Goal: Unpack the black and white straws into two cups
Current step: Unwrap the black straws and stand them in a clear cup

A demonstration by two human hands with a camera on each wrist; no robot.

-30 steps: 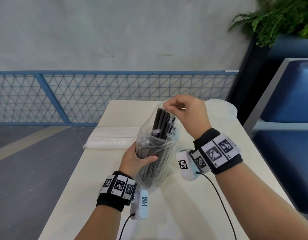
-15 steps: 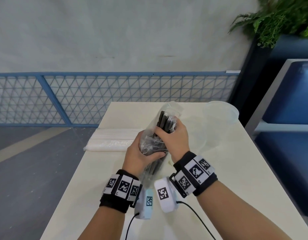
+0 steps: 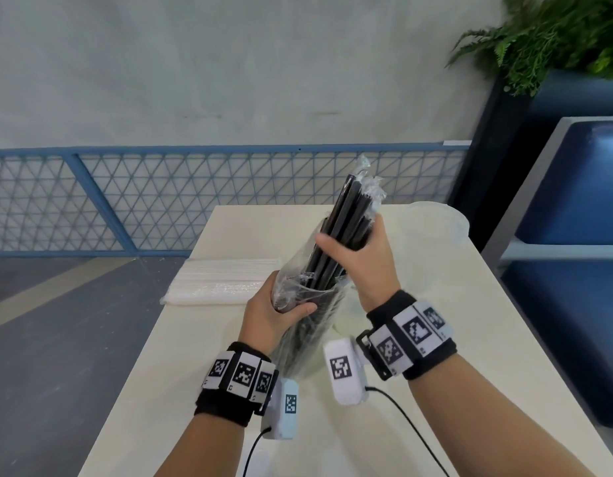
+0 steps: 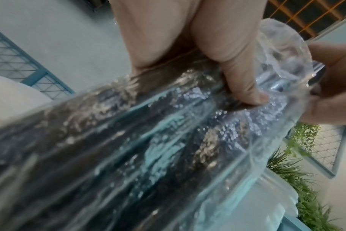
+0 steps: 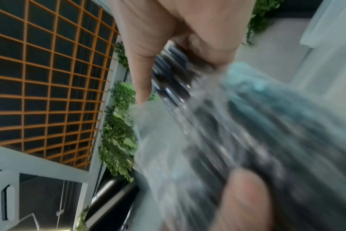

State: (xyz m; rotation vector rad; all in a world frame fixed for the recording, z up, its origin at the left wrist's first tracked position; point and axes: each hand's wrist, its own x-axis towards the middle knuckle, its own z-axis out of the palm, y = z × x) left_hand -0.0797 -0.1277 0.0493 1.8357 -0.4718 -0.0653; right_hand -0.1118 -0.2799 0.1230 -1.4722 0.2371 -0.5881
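A bundle of black straws (image 3: 346, 218) sticks up out of a clear plastic bag (image 3: 300, 335) held above the table. My right hand (image 3: 358, 251) grips the straws near their upper half, fingers wrapped round the bundle. My left hand (image 3: 274, 309) grips the bag lower down, thumb across its front. In the left wrist view the thumb (image 4: 241, 75) presses on the wrinkled bag (image 4: 148, 140). The right wrist view is blurred, with dark straws (image 5: 174, 75) under my fingers. A pack of white straws (image 3: 222, 282) lies on the table to the left. Clear cups (image 3: 436, 222) stand behind my right hand.
The cream table (image 3: 202, 356) runs away from me, its left edge over a grey floor. A blue mesh fence (image 3: 160, 197) stands behind it. A blue seat (image 3: 573, 201) and a plant (image 3: 556, 36) are at the right.
My right hand went from pinching the bag's top, down onto the bundle, and now has drawn the black straws up and partly out. My left hand stays on the bag.
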